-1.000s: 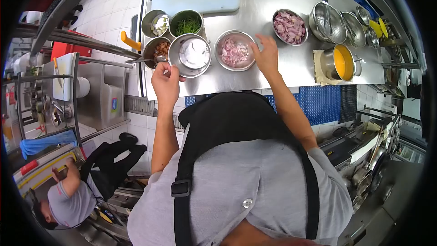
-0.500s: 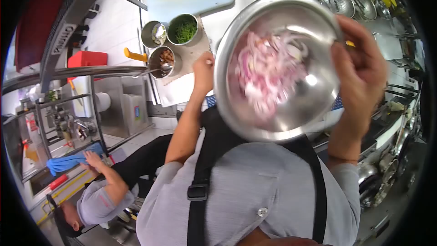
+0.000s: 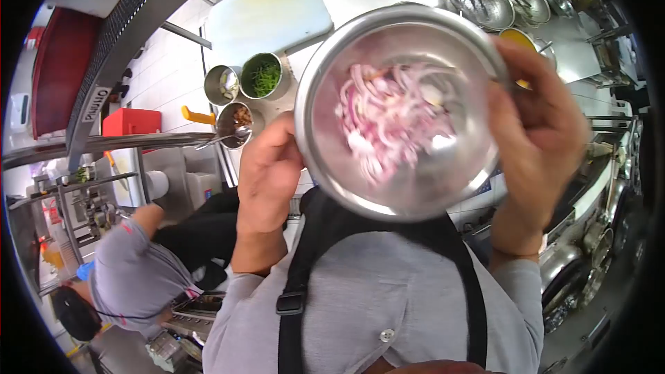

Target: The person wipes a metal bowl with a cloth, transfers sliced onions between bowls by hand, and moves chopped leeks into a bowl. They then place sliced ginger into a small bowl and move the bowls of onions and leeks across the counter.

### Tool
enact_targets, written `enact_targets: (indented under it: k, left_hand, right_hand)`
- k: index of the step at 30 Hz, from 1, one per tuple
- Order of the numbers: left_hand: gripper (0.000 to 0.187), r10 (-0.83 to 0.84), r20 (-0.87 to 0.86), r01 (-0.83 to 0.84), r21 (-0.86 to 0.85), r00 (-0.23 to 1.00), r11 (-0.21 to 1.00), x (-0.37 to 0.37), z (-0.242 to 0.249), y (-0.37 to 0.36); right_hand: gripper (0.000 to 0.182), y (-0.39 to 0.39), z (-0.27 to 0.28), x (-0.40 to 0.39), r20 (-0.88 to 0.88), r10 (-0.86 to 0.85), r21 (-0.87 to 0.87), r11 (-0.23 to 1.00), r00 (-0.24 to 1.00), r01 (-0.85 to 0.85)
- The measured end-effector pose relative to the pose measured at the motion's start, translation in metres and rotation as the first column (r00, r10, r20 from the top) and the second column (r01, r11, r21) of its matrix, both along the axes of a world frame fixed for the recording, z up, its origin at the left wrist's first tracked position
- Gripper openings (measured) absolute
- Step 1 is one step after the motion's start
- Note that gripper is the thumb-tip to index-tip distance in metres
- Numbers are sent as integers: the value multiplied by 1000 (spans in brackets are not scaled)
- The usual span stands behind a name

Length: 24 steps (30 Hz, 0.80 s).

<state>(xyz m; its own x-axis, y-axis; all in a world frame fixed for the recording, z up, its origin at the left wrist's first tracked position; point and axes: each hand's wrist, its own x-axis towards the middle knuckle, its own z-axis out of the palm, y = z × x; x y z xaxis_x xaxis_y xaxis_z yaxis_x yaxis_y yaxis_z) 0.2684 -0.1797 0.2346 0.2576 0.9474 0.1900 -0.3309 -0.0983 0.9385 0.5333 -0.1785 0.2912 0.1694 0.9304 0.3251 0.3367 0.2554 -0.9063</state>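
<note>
A steel mixing bowl is held up in front of my chest, its open side toward the camera. Sliced red onion lies heaped inside, toward the bowl's left. My right hand grips the right rim, thumb on the inside. At the left rim, my left hand is closed on the bowl, its fingertips partly hidden behind the metal. Just beyond it stand a tin of chopped green herbs, a tin of pale pieces and a tin of browned pieces with a spoon.
A white cutting board lies on the steel counter at the back. Strainers sit at the back right, near a container of yellow-orange contents. A co-worker bends over at the left. Pans are stacked at lower right.
My left hand has come from beside the counter tins to the bowl's left rim and taken hold. The bowl has shifted slightly left. The co-worker has bent further over.
</note>
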Motion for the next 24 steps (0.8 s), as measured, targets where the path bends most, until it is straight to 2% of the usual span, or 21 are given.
enact_targets:
  k: [1, 2, 3, 4, 6, 7, 10, 13, 16, 17, 20, 21, 24]
  left_hand:
    - [45, -11, -111, 3, -70, 994, 998, 3, 1, 0]
    - [34, -29, -225, -3, -139, 974, 990, 4, 1, 1]
    - [19, -4, -142, -32, -252, 990, 967, 10, -9, 6]
    - [17, 32, -174, -71, -222, 984, 972, 11, -25, 11]
    - [17, 55, -204, -109, -263, 977, 959, 12, -43, 19]
    - [17, 60, -205, -114, -265, 977, 958, 13, -52, 21]
    - [18, 31, -200, -89, -287, 979, 954, 16, -67, 20]
    - [17, -24, -163, -29, -316, 986, 948, 19, -70, 17]
    - [18, -27, -191, -41, -342, 981, 939, 13, -82, 18]
    - [18, -29, -236, -60, -360, 971, 931, 10, -84, 18]
    - [18, 3, -223, -92, -391, 975, 916, 4, -94, 16]
    - [18, 17, -206, -99, -397, 978, 913, 3, -97, 16]
    - [18, 44, -181, -114, -399, 983, 910, -1, -106, 16]
  right_hand:
    - [37, 7, -11, 3, 40, 67, -70, 995, 997, -64]
    - [36, 16, -26, -2, -119, 145, -37, 988, 982, -151]
    - [39, 21, -34, -1, 77, 130, -49, 991, 989, -126]
    - [43, 27, -42, 1, 268, 106, -48, 994, 958, -96]
    - [50, 30, -44, -4, 586, 21, 165, 976, 810, -145]
    - [54, 29, -51, -6, 598, 113, 90, 974, 794, -206]
    - [41, 27, -65, -38, 632, 266, -111, 961, 728, -255]
    - [36, 40, -96, -58, 675, 378, -136, 908, 634, -396]
    - [25, 56, -109, -56, 658, 405, -161, 899, 635, -407]
    - [23, 62, -104, -52, 581, 435, -144, 887, 688, -439]
    - [23, 61, -67, -52, 495, 426, -105, 895, 757, -434]
    - [22, 61, -58, -53, 533, 462, -108, 868, 709, -485]
    - [20, 63, -54, -54, 546, 496, -71, 830, 675, -553]
